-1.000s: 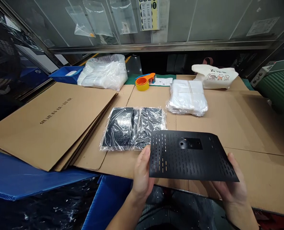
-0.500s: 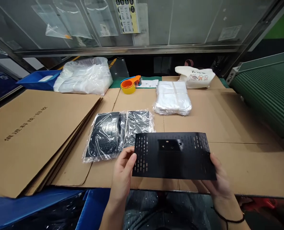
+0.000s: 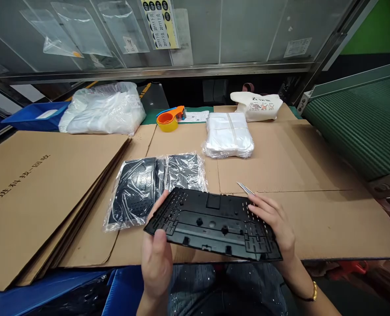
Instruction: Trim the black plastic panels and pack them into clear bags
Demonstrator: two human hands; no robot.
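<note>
Hands (image 3: 155,259) (image 3: 273,224) hold the ribbed black panel (image 3: 211,224), long axis running crosswise.

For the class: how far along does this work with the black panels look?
Done: two black panels lie wrapped on the cardboard. In hand: a bare panel, ribbed side up, held by the left hand and right hand. Left: a bundled stack of clear bags sits beyond them, apparently not yet opened.

My left hand (image 3: 154,263) and right hand (image 3: 270,215) grip a matt black moulded plastic panel (image 3: 211,224). Just beyond them lie glossy clear plastic bags (image 3: 137,193) and a thin shiny metal blade (image 3: 245,188) on rough brown corrugated cardboard (image 3: 290,162).
</note>
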